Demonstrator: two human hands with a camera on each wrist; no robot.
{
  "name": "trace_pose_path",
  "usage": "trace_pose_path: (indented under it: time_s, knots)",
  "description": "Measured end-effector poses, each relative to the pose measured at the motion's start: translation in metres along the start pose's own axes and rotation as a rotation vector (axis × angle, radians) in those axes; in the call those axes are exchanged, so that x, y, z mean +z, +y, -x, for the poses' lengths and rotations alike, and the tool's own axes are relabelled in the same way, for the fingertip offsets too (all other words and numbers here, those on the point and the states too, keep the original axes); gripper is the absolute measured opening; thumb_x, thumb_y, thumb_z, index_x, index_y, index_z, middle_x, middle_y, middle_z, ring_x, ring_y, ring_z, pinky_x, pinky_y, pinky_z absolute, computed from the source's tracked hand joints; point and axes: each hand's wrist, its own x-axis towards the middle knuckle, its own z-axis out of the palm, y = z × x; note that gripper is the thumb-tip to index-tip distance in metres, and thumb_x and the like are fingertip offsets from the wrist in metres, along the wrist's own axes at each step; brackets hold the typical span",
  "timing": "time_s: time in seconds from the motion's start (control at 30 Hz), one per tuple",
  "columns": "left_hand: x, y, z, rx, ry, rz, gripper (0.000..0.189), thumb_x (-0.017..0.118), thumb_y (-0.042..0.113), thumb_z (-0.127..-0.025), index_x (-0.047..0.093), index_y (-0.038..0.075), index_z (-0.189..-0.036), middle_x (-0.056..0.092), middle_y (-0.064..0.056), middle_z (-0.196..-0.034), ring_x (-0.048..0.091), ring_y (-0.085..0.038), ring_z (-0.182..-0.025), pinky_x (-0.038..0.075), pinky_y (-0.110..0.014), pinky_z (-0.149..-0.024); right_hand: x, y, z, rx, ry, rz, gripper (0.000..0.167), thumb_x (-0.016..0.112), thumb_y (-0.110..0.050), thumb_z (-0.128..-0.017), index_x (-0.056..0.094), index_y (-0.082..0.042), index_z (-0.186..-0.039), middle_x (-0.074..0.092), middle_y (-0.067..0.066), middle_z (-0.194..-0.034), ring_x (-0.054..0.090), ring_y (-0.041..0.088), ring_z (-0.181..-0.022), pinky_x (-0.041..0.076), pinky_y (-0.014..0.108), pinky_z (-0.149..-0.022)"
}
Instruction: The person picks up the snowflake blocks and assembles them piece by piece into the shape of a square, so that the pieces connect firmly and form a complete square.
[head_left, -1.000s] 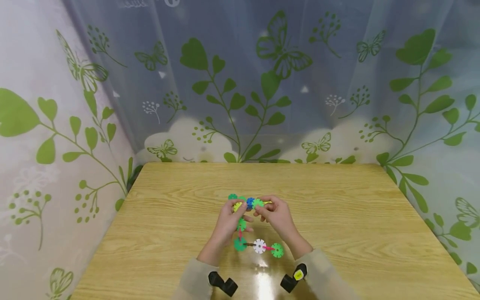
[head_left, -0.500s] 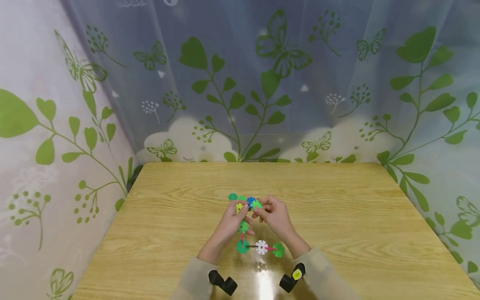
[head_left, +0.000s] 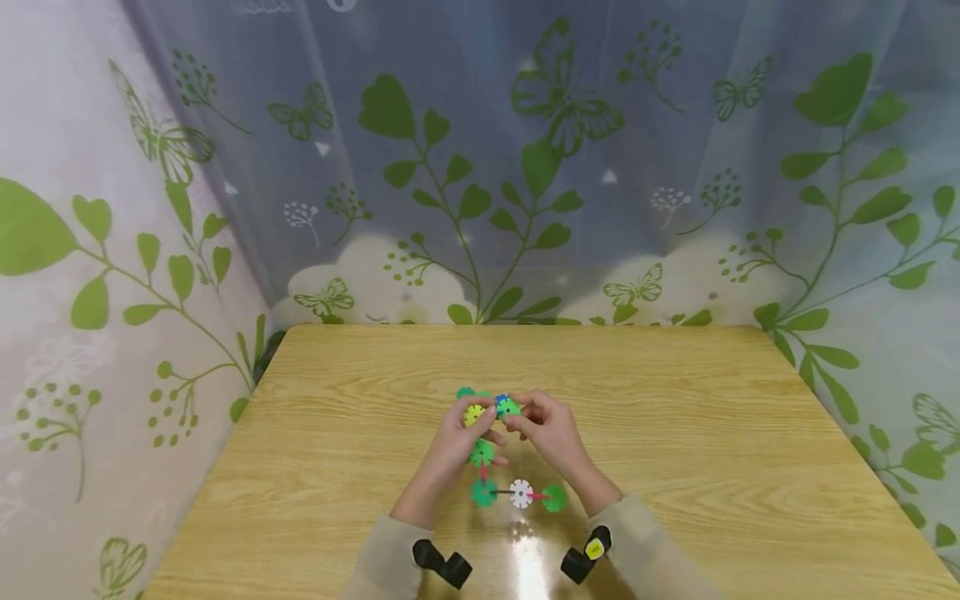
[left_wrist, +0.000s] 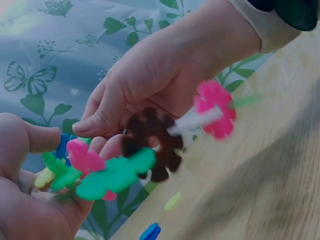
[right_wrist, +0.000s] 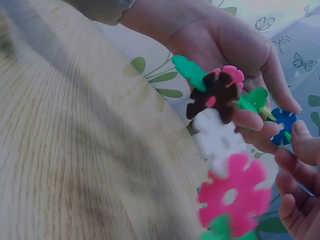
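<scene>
My left hand [head_left: 453,437] holds a chain of notched, flower-shaped interlocking discs, its thumb close by a yellow disc [head_left: 474,415]. From this hand the chain hangs down and turns right through a green disc [head_left: 482,452], a teal disc [head_left: 483,492], a white disc [head_left: 521,493] and an end green disc [head_left: 553,498]; pink and brown discs link them. My right hand [head_left: 555,429] pinches another green disc [head_left: 507,407], which overlaps a blue disc [head_left: 501,400]. In the right wrist view the blue disc [right_wrist: 284,125] sits between both hands' fingertips. The right fingers partly hide the joint.
Both hands are over a wooden table [head_left: 345,467]. A teal disc [head_left: 465,392] shows just beyond the left hand. In the left wrist view a blue piece [left_wrist: 150,231] appears at the lower edge. A patterned curtain [head_left: 480,167] hangs behind the table.
The right hand has moved slightly left, bringing its green disc from beside the blue disc to overlapping it. The yellow piece by the right fingers is now out of sight. The hanging chain has swayed slightly.
</scene>
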Motion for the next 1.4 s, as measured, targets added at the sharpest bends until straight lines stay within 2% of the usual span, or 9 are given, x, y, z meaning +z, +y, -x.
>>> trace_pose_path:
  time_s: [0.2,0.4,0.5,0.67,0.87,0.93,1.03,1.17,1.4]
  knots:
    - [-0.002,0.002,0.0,0.005,-0.04,0.038,0.046,0.058,0.022,-0.094,0.041,-0.005,-0.126,0.047,-0.021,-0.117,0.064,-0.022,-0.073,0.058,-0.048,-0.065,-0.001,0.004,0.001,-0.014,-0.002,0.049,0.028,0.071,-0.014,-0.082,0.068,-0.003,-0.108,0.062,0.005,-0.072,0.052,0.014,-0.058,0.049,0.022,-0.053]
    - [-0.004,0.001,-0.002,-0.007,-0.04,0.053,0.046,0.06,0.024,-0.092,0.043,-0.004,-0.124,0.044,-0.021,-0.118,0.063,-0.022,-0.074,0.058,-0.048,-0.064,-0.003,0.003,0.001,-0.029,-0.059,0.071,0.031,0.068,-0.014,-0.085,0.066,-0.003,-0.114,0.062,0.008,-0.076,0.05,0.01,-0.059,0.046,0.019,-0.052]
    - [-0.005,0.0,-0.002,-0.008,-0.035,0.054,0.047,0.062,0.025,-0.091,0.045,-0.005,-0.123,0.044,-0.021,-0.119,0.063,-0.022,-0.074,0.058,-0.048,-0.063,-0.005,-0.008,0.003,-0.048,-0.108,0.065,0.03,0.063,-0.009,-0.089,0.063,0.002,-0.117,0.062,0.015,-0.079,0.05,0.011,-0.062,0.045,0.02,-0.053]
    - [-0.007,0.0,-0.002,-0.013,-0.027,0.055,0.049,0.065,0.025,-0.089,0.047,-0.005,-0.122,0.044,-0.021,-0.119,0.063,-0.021,-0.073,0.058,-0.047,-0.063,-0.009,-0.031,0.009,-0.041,-0.165,0.078,0.028,0.053,-0.005,-0.094,0.06,0.005,-0.12,0.064,0.02,-0.092,0.055,0.012,-0.075,0.054,0.029,-0.064]
    - [-0.009,-0.001,-0.001,-0.019,0.008,0.047,0.048,0.065,0.023,-0.089,0.048,-0.005,-0.124,0.044,-0.017,-0.116,0.063,-0.02,-0.071,0.058,-0.049,-0.063,-0.016,-0.029,0.007,0.033,-0.09,0.128,0.028,0.054,-0.009,-0.095,0.06,0.002,-0.119,0.065,0.018,-0.091,0.058,0.013,-0.076,0.053,0.026,-0.063]
    - [-0.009,-0.001,-0.001,-0.018,0.016,0.051,0.046,0.065,0.023,-0.089,0.049,-0.004,-0.123,0.044,-0.017,-0.115,0.063,-0.02,-0.071,0.058,-0.049,-0.063,-0.019,-0.023,0.005,0.009,-0.059,0.124,0.026,0.055,-0.006,-0.094,0.061,0.005,-0.117,0.065,0.018,-0.085,0.057,0.01,-0.071,0.052,0.025,-0.06]
    - [-0.01,0.001,0.0,-0.015,0.025,0.052,0.044,0.064,0.021,-0.089,0.049,-0.003,-0.122,0.043,-0.016,-0.116,0.063,-0.019,-0.07,0.058,-0.049,-0.063,-0.021,-0.004,0.0,-0.007,-0.009,0.12,0.023,0.058,-0.006,-0.092,0.064,0.004,-0.112,0.064,0.018,-0.08,0.056,0.011,-0.067,0.053,0.027,-0.056]
    - [-0.011,0.002,0.002,-0.011,0.027,0.039,0.044,0.062,0.02,-0.091,0.048,-0.004,-0.124,0.043,-0.016,-0.115,0.063,-0.019,-0.07,0.058,-0.049,-0.063,-0.025,0.024,-0.008,0.009,0.05,0.148,0.022,0.063,-0.01,-0.089,0.067,0.0,-0.109,0.065,0.015,-0.079,0.057,0.021,-0.066,0.05,0.024,-0.052]
    - [-0.012,0.0,0.002,-0.003,0.025,0.011,0.047,0.063,0.022,-0.091,0.047,-0.006,-0.125,0.042,-0.017,-0.117,0.062,-0.018,-0.068,0.057,-0.051,-0.064,-0.031,0.043,-0.016,-0.016,0.115,0.315,0.022,0.068,-0.011,-0.085,0.068,-0.001,-0.105,0.062,0.006,-0.079,0.056,0.017,-0.067,0.047,0.021,-0.053]
